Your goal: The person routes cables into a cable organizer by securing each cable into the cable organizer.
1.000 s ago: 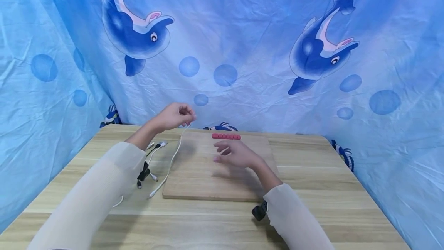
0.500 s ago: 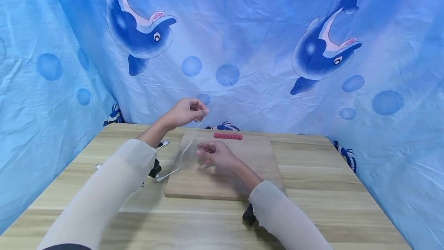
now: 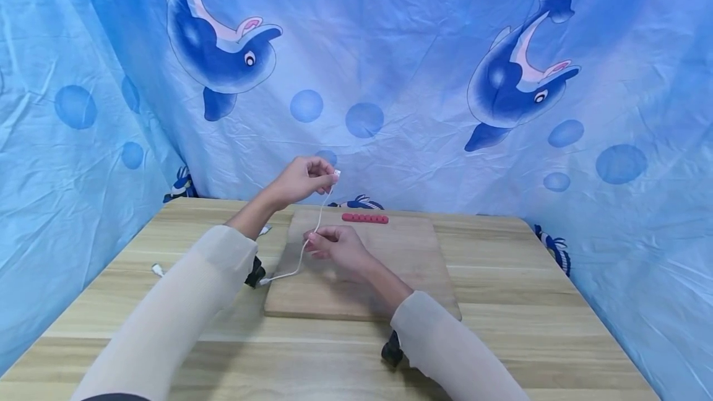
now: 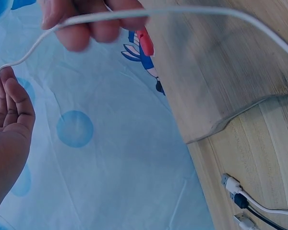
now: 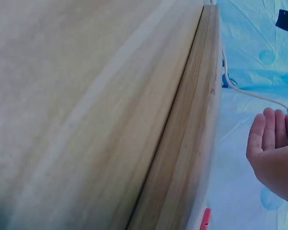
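Note:
My left hand (image 3: 303, 181) is raised over the board's back left and pinches a white USB cable (image 3: 284, 275) close below its plug (image 3: 337, 173). From there the cable runs down to its other end, at the board's left edge. My right hand (image 3: 345, 249) is lower, thumb and fingertips around the cable's middle. In the left wrist view the cable (image 4: 221, 10) crosses the right hand's blurred fingers (image 4: 105, 31), and the left hand (image 4: 12, 112) holds its end. The right wrist view has the right hand (image 5: 273, 151) at its edge, thumb hidden.
A wooden board (image 3: 412, 277) lies on the table (image 3: 501, 320), with a red notched strip (image 3: 364, 218) at its back. Left of it are other cables: a white plug (image 4: 233, 184) and a black plug (image 4: 240, 200). A blue dolphin curtain (image 3: 418, 48) surrounds the table.
My left hand has moved right and slightly up with the cable, whose lower end slid toward the board. My right hand has moved left and taken hold of the cable's middle.

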`<action>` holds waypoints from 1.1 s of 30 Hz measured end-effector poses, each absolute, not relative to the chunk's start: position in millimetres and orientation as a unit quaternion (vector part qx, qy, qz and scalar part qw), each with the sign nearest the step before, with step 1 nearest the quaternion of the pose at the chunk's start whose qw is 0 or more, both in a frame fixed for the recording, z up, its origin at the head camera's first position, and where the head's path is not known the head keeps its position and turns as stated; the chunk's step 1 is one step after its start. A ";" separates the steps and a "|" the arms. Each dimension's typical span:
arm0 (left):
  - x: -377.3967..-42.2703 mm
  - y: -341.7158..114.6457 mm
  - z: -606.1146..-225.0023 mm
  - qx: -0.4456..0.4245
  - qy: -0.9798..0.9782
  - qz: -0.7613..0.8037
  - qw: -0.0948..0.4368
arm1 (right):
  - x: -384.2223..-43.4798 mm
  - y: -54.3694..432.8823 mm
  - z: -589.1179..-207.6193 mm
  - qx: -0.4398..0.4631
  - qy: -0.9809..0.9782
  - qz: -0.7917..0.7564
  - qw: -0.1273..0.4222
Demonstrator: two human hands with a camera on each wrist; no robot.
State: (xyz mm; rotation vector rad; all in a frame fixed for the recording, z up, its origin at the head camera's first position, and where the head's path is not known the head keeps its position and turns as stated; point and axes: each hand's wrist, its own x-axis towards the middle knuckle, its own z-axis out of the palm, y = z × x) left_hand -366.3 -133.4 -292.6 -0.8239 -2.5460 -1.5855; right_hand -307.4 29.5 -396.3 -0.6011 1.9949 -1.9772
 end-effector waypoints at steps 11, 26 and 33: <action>-371.3 -130.2 -297.0 -0.249 -0.808 -0.533 0.021 | -306.7 47.1 -397.0 -0.183 0.705 -0.676 0.111; -389.9 -108.3 -325.5 -0.228 -0.804 -0.549 0.002 | -306.3 91.6 -406.0 -0.180 0.755 -0.628 0.055; -394.6 -91.6 -339.3 -0.227 -0.813 -0.536 -0.006 | -303.3 110.8 -409.5 -0.141 0.764 -0.626 0.064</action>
